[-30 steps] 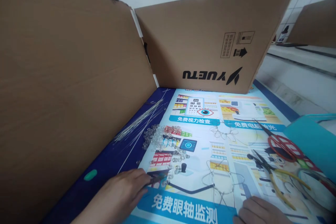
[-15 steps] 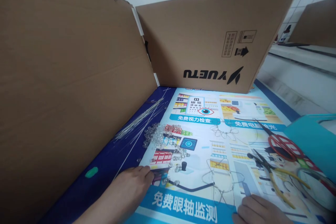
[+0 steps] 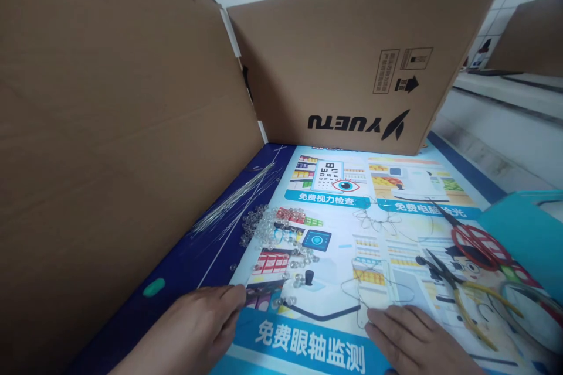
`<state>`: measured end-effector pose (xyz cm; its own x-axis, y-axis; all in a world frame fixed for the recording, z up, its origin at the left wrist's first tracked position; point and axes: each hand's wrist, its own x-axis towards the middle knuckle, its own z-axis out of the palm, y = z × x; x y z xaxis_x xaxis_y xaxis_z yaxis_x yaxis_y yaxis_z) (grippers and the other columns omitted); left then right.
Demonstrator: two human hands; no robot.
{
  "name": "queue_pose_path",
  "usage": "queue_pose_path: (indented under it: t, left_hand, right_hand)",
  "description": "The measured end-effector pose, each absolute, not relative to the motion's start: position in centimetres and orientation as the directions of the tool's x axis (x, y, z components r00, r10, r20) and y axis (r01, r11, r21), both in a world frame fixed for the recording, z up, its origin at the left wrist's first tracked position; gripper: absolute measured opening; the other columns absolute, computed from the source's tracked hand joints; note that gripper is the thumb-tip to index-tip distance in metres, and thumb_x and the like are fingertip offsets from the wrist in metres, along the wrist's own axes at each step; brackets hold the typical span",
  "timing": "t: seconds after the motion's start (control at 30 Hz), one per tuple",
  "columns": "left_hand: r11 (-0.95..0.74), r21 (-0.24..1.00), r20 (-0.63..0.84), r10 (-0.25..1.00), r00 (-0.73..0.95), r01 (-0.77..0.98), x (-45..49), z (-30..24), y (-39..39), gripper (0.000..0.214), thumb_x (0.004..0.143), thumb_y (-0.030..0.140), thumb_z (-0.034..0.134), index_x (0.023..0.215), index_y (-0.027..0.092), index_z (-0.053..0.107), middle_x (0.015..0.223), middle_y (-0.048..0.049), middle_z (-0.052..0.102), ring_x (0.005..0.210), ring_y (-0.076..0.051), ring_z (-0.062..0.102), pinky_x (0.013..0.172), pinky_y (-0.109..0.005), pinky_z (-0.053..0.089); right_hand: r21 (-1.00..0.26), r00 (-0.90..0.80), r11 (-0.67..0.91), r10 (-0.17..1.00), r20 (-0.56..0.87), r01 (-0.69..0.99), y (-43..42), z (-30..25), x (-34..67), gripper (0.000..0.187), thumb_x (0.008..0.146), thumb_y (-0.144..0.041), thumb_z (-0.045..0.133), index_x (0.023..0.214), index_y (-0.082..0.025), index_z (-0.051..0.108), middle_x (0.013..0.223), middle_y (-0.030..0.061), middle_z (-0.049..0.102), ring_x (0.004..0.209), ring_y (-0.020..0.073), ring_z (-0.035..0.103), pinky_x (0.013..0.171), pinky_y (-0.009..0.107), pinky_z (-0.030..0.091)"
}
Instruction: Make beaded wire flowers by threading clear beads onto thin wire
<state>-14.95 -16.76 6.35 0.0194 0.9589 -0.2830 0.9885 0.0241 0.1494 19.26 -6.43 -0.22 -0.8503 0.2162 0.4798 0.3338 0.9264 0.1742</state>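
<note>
My left hand [image 3: 197,325] lies low on the printed poster [image 3: 334,202], thumb and forefinger tips pressed together beside a scatter of clear beads [image 3: 277,234]; what they pinch is too small to make out. My right hand [image 3: 413,337] rests flat with its fingers spread, the fingertips touching a bent wire loop shape [image 3: 365,290]. A second wire loop shape [image 3: 373,220] lies further back. A bundle of straight thin wires [image 3: 237,196] runs along the dark blue strip on the left.
Cardboard walls stand at the left [image 3: 109,129] and at the back [image 3: 352,58]. Red-handled scissors [image 3: 479,240] and yellow-handled pliers [image 3: 461,293] lie on the right, next to a teal sheet [image 3: 523,228]. A small green oval [image 3: 153,287] sits on the blue strip.
My right hand has moved left and forward from the bottom edge onto the nearer wire loop shape. My left hand has drawn back slightly from the beads.
</note>
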Motion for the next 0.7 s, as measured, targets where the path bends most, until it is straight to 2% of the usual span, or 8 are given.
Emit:
queue_pose_path:
  t: [0.2,0.33,0.5,0.7]
  left_hand:
    - [-0.019,0.309,-0.247,0.964,0.100,0.951,-13.1,6.0,-16.3,0.014,0.083,0.016,0.036,0.073,0.021,0.044,0.069,-0.0002,0.060,0.059,-0.015,0.053,0.052,-0.026,0.030]
    - [-0.021,0.230,-0.249,0.965,0.079,0.973,-13.6,5.4,-16.2,0.018,0.086,0.018,0.033,0.076,0.021,0.048,0.071,-0.0024,0.062,0.060,-0.017,0.056,0.052,-0.028,0.030]
    - [0.005,0.085,-0.255,0.967,0.017,0.996,-15.0,4.5,-16.5,0.022,0.083,0.011,0.032,0.079,0.020,0.052,0.075,-0.0040,0.062,0.063,-0.019,0.058,0.054,-0.028,0.031]
    - [-0.012,0.143,-0.212,0.976,0.042,0.990,-15.1,3.7,-16.3,0.025,0.083,0.012,0.034,0.079,0.019,0.057,0.076,-0.0049,0.062,0.067,-0.020,0.060,0.057,-0.028,0.037]
  right_hand:
    - [0.113,-0.810,0.907,0.298,0.505,0.405,-6.3,-0.3,18.9,0.042,0.098,-0.042,0.026,0.106,-0.026,0.064,0.105,-0.0039,0.067,0.092,0.0173,0.055,0.084,0.034,0.034]
    - [0.127,-0.832,0.915,0.281,0.478,0.382,-6.2,-0.3,19.0,0.045,0.100,-0.036,0.021,0.107,-0.026,0.063,0.106,-0.0032,0.067,0.092,0.0170,0.055,0.083,0.034,0.034]
    - [0.122,-0.834,0.913,0.292,0.469,0.388,-6.3,-1.0,19.3,0.041,0.099,-0.037,0.025,0.108,-0.026,0.063,0.109,-0.0020,0.066,0.095,0.0175,0.055,0.086,0.035,0.033]
    - [0.130,-0.820,0.912,0.278,0.501,0.389,-6.4,-1.1,19.1,0.038,0.099,-0.038,0.028,0.105,-0.026,0.064,0.106,-0.0016,0.067,0.093,0.0175,0.056,0.086,0.034,0.035]
